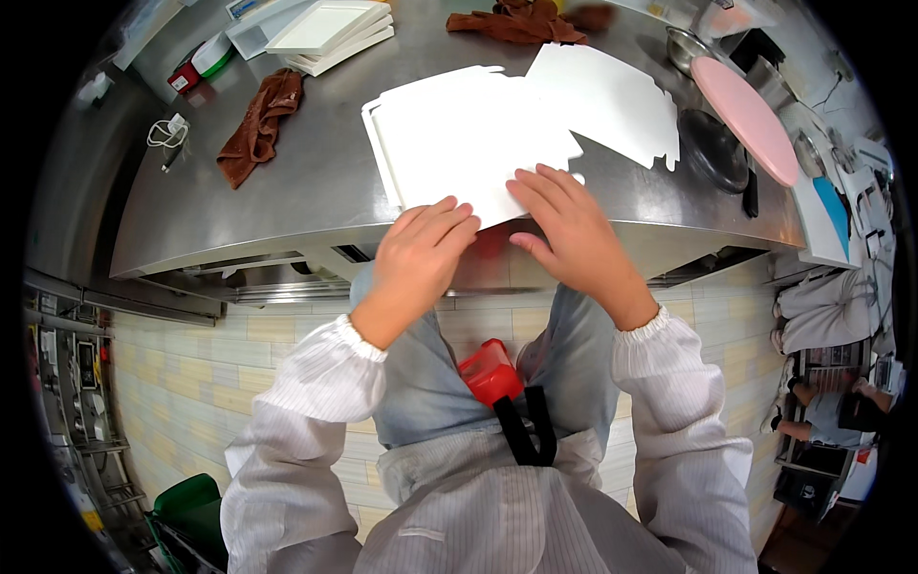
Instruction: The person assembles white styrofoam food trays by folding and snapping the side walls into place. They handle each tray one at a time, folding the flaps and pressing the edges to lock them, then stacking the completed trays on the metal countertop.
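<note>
White flat cardboard box blanks (454, 134) lie in a stack on the steel table in front of me, with notched edges at the right. My left hand (421, 253) is at the near left corner of the top blank. Its fingers press together over the cardboard's near edge, and its thumb is hidden. At the near right part of the same blank, my right hand (569, 230) rests its stretched fingers on the cardboard. The right thumb stands apart, in front of the table edge. Another white blank (612, 100) lies to the right, partly overlapped by the stack.
A brown cloth (263, 129) lies left; another (516, 21) lies at the back. White trays (330, 33) are stacked far left. A black pan (712, 148) and a pink round board (744, 120) stand right. A red object (491, 373) is between my legs.
</note>
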Demonstrator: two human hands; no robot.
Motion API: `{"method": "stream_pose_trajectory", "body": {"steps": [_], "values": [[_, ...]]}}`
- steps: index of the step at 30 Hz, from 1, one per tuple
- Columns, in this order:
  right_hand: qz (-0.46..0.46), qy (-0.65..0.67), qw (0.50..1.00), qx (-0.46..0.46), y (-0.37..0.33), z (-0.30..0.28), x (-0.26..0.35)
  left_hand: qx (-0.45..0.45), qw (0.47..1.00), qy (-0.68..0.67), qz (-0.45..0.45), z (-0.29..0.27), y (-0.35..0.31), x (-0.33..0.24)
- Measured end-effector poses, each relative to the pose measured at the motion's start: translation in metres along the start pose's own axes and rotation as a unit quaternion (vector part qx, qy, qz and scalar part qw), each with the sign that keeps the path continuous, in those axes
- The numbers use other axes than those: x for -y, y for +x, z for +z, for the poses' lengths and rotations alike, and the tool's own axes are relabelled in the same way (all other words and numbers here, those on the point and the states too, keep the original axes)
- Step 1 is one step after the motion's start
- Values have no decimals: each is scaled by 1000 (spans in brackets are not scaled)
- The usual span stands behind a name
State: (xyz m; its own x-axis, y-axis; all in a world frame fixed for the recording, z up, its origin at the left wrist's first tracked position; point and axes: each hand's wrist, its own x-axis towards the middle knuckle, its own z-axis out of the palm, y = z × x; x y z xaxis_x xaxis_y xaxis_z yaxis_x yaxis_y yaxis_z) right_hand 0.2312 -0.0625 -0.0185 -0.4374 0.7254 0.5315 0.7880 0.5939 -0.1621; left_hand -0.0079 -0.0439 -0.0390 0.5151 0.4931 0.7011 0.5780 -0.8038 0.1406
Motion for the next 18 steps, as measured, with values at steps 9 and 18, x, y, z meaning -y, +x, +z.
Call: {"method": "stream_pose_trajectory", "body": {"steps": [9,18], "values": [[-31,24,996,-76,8,19,7,66,997,21,-36,-26,13,-3],[117,130,982,77,49,8,-11,173,978,-16,-120,-19,59,22]]}}
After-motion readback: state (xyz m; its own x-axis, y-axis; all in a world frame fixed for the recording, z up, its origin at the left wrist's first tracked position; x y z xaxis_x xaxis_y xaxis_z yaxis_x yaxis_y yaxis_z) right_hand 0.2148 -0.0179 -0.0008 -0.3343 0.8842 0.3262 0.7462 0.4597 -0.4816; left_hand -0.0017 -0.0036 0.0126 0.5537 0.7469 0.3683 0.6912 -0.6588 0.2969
